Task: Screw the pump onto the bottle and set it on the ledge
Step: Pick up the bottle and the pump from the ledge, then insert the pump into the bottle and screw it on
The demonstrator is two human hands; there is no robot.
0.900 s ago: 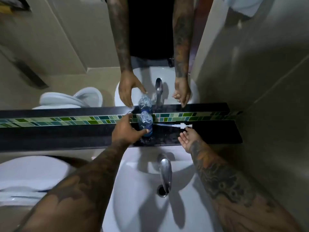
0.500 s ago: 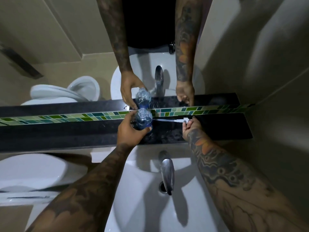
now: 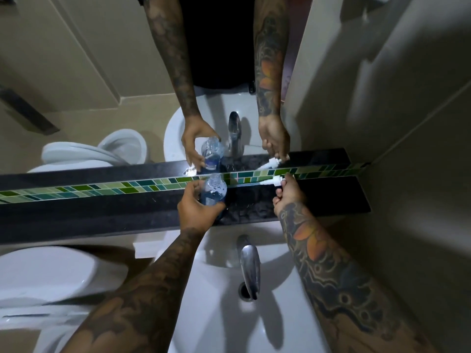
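Note:
A small clear bottle [image 3: 213, 190] with blue liquid stands on the black ledge [image 3: 102, 212], and my left hand [image 3: 196, 207] is wrapped around its lower half. Its neck is uncovered. The white pump [image 3: 272, 180] lies at the back of the ledge against the green tile strip, to the right of the bottle. My right hand [image 3: 288, 193] pinches the pump's head with its fingertips. A mirror above the ledge repeats both hands, the bottle and the pump.
A white sink [image 3: 216, 314] with a chrome tap [image 3: 251, 268] lies below the ledge. A white toilet [image 3: 48, 273] stands at lower left. A beige tiled wall [image 3: 420, 200] closes the right side.
My right hand moved from an open palm on the ledge up to the pump and closed its fingers on it. My left hand tightened around the bottle.

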